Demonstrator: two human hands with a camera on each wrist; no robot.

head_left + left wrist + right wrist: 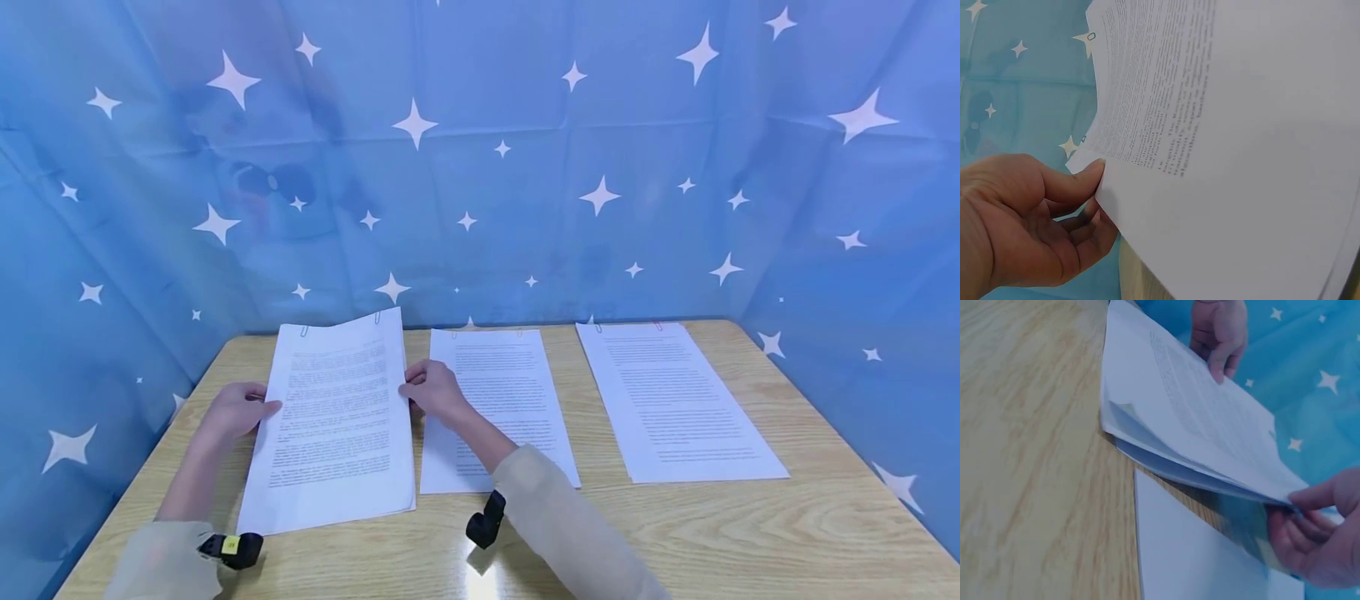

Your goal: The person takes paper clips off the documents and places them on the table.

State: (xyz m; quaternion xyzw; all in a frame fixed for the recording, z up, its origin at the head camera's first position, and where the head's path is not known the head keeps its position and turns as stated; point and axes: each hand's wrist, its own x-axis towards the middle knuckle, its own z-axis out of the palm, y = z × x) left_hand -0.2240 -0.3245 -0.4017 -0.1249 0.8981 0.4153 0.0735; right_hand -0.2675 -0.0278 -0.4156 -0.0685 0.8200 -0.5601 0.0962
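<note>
Both hands hold a stack of printed sheets point(330, 425) by its two long sides, at the left of the table. My left hand point(238, 410) pinches the left edge, thumb on top and fingers beneath, as the left wrist view shows. On the opposite edge my right hand point(435, 390) pinches the sheets between thumb and fingers. Two paper clips sit on the stack's top edge, one of them a clip point(377, 317) near the right corner. In the right wrist view the sheets point(1197, 419) bow upward on the right hand's side, and their lower layers fan apart.
A second clipped printed stack point(502, 400) lies just right of the held one, partly under the right forearm. Farther right lies a third stack point(675, 400) with two clips. All are on a wooden table point(750, 533), with a blue star-patterned curtain point(480, 183) behind.
</note>
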